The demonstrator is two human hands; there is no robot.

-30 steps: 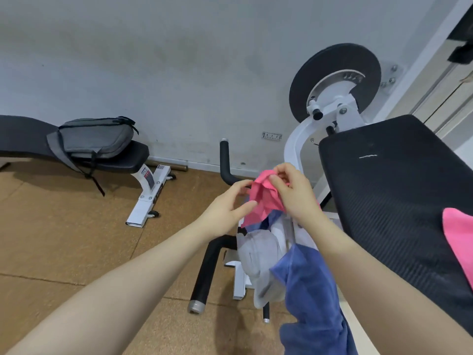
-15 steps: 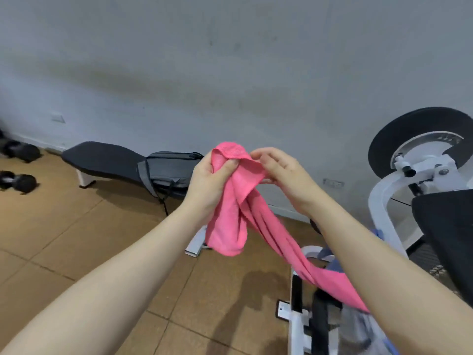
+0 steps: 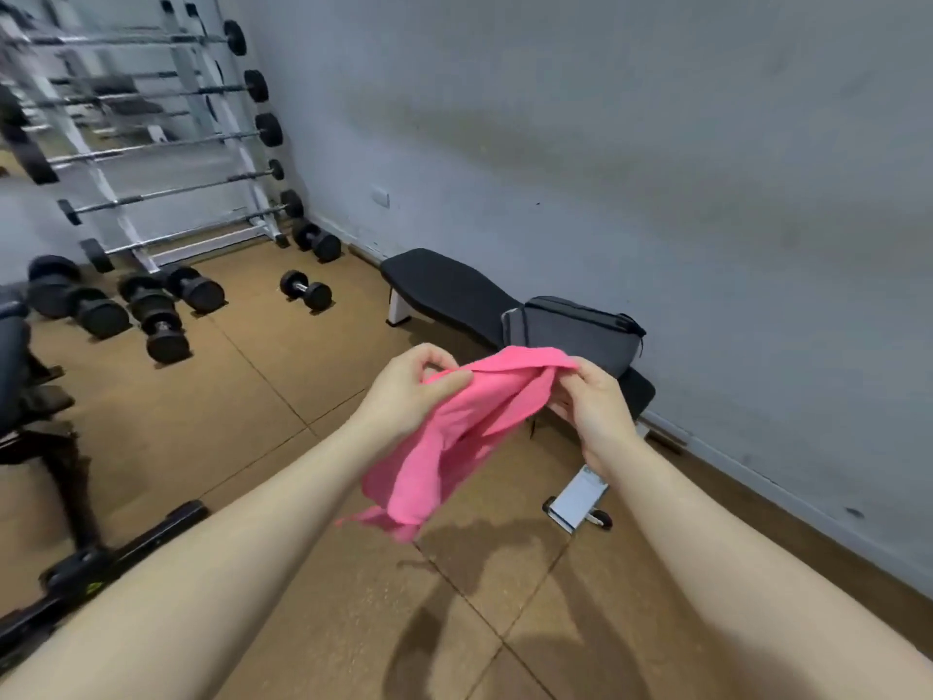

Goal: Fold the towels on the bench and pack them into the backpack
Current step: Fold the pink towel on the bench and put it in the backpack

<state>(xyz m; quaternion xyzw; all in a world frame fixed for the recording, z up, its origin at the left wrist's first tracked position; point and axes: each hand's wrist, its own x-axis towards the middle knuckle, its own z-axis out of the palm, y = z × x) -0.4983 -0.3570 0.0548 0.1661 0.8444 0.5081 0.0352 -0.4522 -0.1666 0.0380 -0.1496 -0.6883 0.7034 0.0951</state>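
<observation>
Both hands, left [image 3: 409, 391] and right [image 3: 593, 401], pinch the pink towel [image 3: 454, 437] in mid-air, short of the backpack [image 3: 575, 333] on the bench [image 3: 444, 290]. The towel hangs bunched and twisted. Folding it unsupported risks uneven layers or a dropped end on the floor [image 3: 252, 396].

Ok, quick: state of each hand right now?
Left hand: pinches the top edge of the pink towel.
Right hand: grips the towel's other top end, fingers curled round it.
</observation>
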